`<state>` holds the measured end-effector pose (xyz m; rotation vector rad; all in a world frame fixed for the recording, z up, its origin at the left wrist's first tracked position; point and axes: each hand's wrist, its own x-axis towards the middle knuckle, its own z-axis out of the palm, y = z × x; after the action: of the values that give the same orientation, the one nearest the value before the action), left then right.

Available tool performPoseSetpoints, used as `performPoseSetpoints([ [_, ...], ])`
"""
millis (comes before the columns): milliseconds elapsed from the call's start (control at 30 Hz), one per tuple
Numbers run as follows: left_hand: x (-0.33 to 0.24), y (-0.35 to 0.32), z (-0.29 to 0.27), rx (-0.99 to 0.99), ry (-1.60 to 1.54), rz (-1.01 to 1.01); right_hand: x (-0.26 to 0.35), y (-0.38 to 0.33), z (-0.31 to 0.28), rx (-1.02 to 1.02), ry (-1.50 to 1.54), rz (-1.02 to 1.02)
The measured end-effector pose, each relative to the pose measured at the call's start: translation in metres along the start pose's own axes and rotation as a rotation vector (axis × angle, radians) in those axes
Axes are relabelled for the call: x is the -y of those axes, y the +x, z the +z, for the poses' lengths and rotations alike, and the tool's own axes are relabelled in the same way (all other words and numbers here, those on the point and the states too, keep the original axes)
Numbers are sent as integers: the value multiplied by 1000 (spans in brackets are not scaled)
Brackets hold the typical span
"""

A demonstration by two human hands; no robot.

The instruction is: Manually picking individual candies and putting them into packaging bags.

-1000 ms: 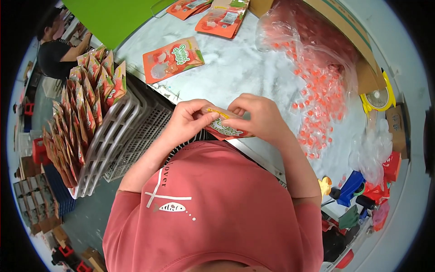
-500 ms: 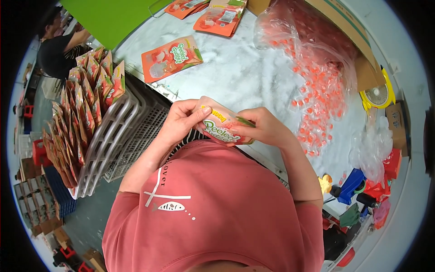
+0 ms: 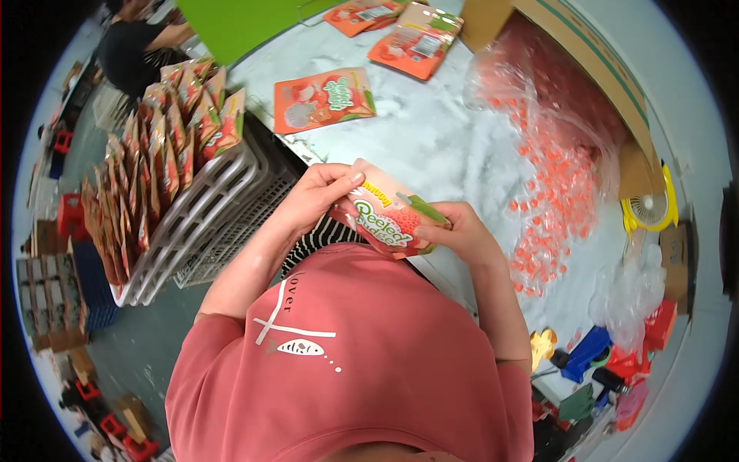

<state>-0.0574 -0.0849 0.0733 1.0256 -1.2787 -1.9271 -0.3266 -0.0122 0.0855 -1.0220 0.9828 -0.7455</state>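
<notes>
Between both hands, close to my body at the table's near edge, is a red and pink candy pouch [image 3: 382,218] with its printed front turned up. My left hand [image 3: 322,192] pinches its left end, thumb on top. The other end is gripped by my right hand [image 3: 459,231], thumb on the front and fingers behind. A similar pouch [image 3: 323,100] lies flat on the table just beyond my hands. To the right, small wrapped red candies [image 3: 550,215] spill from a clear plastic bag [image 3: 539,85] onto the marbled tabletop [image 3: 439,146].
At left, a grey plastic crate [image 3: 223,204] holds many upright filled pouches [image 3: 165,146]. More pouches [image 3: 416,40] are stacked at the far side. Right are a cardboard box [image 3: 616,69], a yellow fan [image 3: 650,206] and a blue tool [image 3: 589,354]. Another person [image 3: 137,50] sits far left.
My right hand has slid lower on the pouch's right end, and more of the printed front shows. The whole view has shifted slightly, moving the table and crate rightward.
</notes>
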Motion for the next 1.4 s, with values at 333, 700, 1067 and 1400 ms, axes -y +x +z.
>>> performPoseSetpoints([
  [333,13,-39,-10,-445,734,564,-6,48,21,-154,149,-278],
  [700,-14,-72,-34,-695,864,938,52,113,135,154,160,-387],
  [1067,-101,-269,-210,-1539,1050,1128,37,166,140,322,69,-265],
  [1400,36,-380,-448,-1440,862,230,-33,177,134,322,88,97],
])
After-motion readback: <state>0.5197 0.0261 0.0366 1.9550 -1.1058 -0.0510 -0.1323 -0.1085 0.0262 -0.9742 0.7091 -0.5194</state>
